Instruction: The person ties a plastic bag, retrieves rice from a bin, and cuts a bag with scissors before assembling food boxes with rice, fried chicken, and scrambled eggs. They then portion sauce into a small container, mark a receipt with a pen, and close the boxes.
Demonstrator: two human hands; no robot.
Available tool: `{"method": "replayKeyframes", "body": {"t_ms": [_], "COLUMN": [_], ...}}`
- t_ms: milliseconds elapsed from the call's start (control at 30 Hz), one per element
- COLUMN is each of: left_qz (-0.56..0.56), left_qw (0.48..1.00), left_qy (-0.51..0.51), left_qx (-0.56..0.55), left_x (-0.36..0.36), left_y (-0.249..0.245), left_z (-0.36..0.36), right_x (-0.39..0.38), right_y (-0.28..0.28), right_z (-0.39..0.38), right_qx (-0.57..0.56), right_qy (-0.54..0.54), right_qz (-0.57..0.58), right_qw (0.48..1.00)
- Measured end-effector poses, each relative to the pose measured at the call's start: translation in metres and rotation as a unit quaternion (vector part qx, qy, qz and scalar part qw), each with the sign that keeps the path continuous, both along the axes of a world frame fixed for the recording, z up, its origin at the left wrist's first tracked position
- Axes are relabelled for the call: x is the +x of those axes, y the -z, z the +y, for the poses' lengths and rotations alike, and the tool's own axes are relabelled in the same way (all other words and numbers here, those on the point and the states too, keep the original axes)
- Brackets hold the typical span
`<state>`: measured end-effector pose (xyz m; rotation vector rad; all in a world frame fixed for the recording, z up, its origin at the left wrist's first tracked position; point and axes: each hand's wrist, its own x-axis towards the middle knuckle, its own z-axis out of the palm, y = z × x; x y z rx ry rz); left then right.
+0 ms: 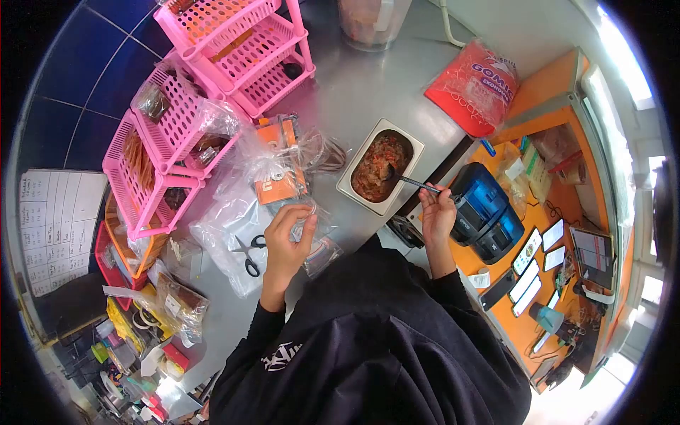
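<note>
My right hand (438, 214) is closed, its thumb and fingers pinching the dark handle of a spoon (418, 183). The spoon's bowl rests in a chunky red-brown sauce (382, 159), inside a rectangular steel pan (346, 185). To the left, my left hand (289, 237) pinches the edge of a small clear plastic bag (320, 219), which is hard to see against the counter. Black-handled scissors (249, 256) lie beside that hand on a larger sheet of clear plastic (219, 244). Just beyond its fingers is an orange packet (282, 177) with clear bags over it.
Pink baskets (244, 57) stand stacked at the back left. A red plastic pack (474, 88) lies on the steel counter (347, 78), near a clear tub (374, 21). On my right, an orange desk holds a blue-black printer (489, 212) and several phones (525, 289).
</note>
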<state>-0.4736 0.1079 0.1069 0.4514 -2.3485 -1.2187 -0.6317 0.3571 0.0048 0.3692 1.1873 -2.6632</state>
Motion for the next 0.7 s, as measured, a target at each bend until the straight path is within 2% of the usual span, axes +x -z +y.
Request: {"method": "replayKeyframes", "body": {"t_ms": [33, 133, 233, 333, 433, 533, 633, 700], "left_qz": [0.006, 0.015, 0.021, 0.027, 0.03, 0.052, 0.053, 0.046], "left_qw": [1.0, 1.0, 0.999, 0.999, 0.999, 0.998, 0.999, 0.999], "left_qy": [0.0, 0.0, 0.002, -0.006, -0.011, -0.01, -0.006, -0.005], "left_qx": [-0.006, -0.02, -0.03, -0.021, -0.001, -0.014, -0.013, 0.0], "left_x": [0.0, 0.002, 0.002, 0.002, 0.002, -0.001, -0.002, -0.003], "left_y": [0.0, 0.002, 0.004, 0.004, 0.001, 0.006, 0.007, 0.005], "left_z": [0.0, -0.001, -0.002, -0.001, -0.001, -0.003, -0.003, -0.002], "right_x": [0.0, 0.0, 0.003, 0.004, 0.007, -0.001, 0.0, 0.0], "right_y": [-0.006, -0.032, -0.046, -0.056, -0.058, -0.05, -0.042, -0.038], "right_z": [-0.004, -0.014, -0.011, -0.009, -0.017, -0.016, -0.022, -0.024], "right_qx": [0.007, 0.077, 0.234, 0.3, 0.252, 0.358, 0.336, 0.314], "right_qy": [-0.004, -0.088, -0.164, -0.154, -0.09, -0.079, -0.158, -0.149], "right_qz": [0.013, 0.193, 0.353, 0.418, 0.364, 0.371, 0.326, 0.336], "right_qw": [1.0, 0.974, 0.891, 0.843, 0.892, 0.853, 0.869, 0.875]}}
